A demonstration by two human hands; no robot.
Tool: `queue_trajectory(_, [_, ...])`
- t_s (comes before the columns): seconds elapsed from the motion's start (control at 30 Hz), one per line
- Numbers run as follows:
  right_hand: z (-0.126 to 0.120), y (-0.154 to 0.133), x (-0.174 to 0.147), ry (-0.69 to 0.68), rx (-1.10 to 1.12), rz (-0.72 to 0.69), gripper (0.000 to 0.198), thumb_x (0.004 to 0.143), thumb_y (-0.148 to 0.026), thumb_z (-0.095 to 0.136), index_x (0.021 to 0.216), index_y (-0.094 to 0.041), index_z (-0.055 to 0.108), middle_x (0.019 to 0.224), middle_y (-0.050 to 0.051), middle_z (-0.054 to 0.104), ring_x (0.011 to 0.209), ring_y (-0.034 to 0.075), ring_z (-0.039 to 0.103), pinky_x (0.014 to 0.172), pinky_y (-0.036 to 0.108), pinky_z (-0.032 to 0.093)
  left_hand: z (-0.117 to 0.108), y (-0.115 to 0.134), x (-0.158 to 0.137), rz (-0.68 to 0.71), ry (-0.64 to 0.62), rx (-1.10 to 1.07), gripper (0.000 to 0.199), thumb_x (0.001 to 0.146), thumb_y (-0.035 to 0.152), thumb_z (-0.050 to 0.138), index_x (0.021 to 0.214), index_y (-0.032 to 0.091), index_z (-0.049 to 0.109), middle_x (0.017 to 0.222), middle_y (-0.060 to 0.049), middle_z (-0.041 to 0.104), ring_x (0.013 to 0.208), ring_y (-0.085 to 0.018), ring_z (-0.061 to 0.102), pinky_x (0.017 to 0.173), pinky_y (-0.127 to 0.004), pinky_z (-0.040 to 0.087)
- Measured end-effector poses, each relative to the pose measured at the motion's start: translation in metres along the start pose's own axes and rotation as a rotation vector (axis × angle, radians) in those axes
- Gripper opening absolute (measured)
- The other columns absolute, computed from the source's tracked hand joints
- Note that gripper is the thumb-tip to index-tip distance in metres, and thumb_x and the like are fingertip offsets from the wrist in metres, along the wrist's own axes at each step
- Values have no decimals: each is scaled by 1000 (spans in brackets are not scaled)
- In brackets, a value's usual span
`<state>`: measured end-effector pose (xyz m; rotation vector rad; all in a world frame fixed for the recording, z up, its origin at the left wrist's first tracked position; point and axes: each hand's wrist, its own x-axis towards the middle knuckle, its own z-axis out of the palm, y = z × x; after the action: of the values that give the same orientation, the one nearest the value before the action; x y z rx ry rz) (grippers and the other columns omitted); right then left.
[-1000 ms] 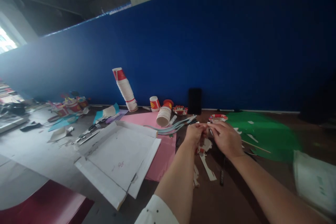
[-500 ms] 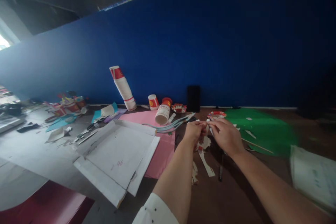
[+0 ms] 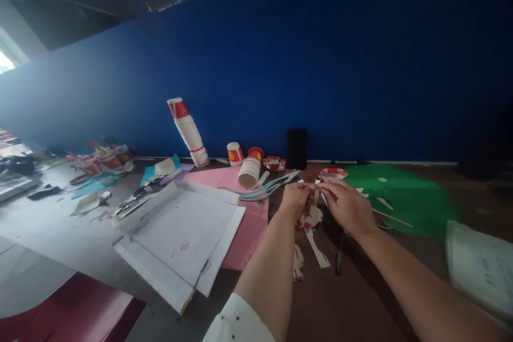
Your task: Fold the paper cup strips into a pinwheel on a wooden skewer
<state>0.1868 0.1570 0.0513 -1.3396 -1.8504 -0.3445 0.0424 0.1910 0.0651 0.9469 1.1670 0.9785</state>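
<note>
My left hand [image 3: 297,197] and my right hand [image 3: 345,204] meet above the brown table, fingertips pinched close together. What they pinch is too small and too hidden to name. Below them lie cut pieces of white paper cup [image 3: 312,217] with bits of red edging. A white paper strip [image 3: 317,248] extends toward me from under the hands. Beside my left forearm is another cut paper scrap [image 3: 297,263]. A black pen [image 3: 338,262] rests below my right hand. Just behind the hands sits a red-and-white paper ring [image 3: 332,174].
To the left are a white cardboard tray [image 3: 180,224], pink paper [image 3: 242,251] and grey-blue strips [image 3: 260,193]. Paper cups stand in a leaning stack [image 3: 188,131] by the blue partition [image 3: 320,64], near a black phone-like slab [image 3: 296,148]. Green paper [image 3: 417,203] and a white bag [image 3: 476,262] lie right.
The view has shifted very slightly. Both hands stay pinched together in nearly the same place, and the things on the table have not visibly moved.
</note>
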Motion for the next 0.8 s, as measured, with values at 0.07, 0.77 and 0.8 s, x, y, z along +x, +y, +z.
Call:
queue_trajectory(0.07, [0, 2, -1, -10, 10, 17, 26, 97, -31, 52, 103, -24, 76, 104, 6, 77, 98, 24, 70, 79, 36, 54, 0, -1, 0, 32, -15, -2, 12, 84, 25, 74, 84, 12, 74, 53, 4, 53, 42, -3, 41, 46, -15, 34])
queue_trajectory(0.77, [7, 10, -1, -34, 75, 83, 26, 95, -34, 53, 94, -24, 76, 96, 7, 78, 92, 25, 72, 77, 37, 54, 0, 2, -7, 65, -79, 107, 8, 87, 17, 71, 90, 12, 75, 53, 4, 55, 43, -4, 46, 41, -14, 31])
queue_trajectory(0.8, [6, 11, 0, -37, 74, 79, 26, 94, -34, 53, 94, -23, 76, 96, 7, 78, 92, 25, 72, 77, 37, 54, 1, 3, -8, 51, -90, 95, 7, 86, 15, 71, 91, 12, 75, 55, 4, 57, 45, -4, 49, 41, -14, 33])
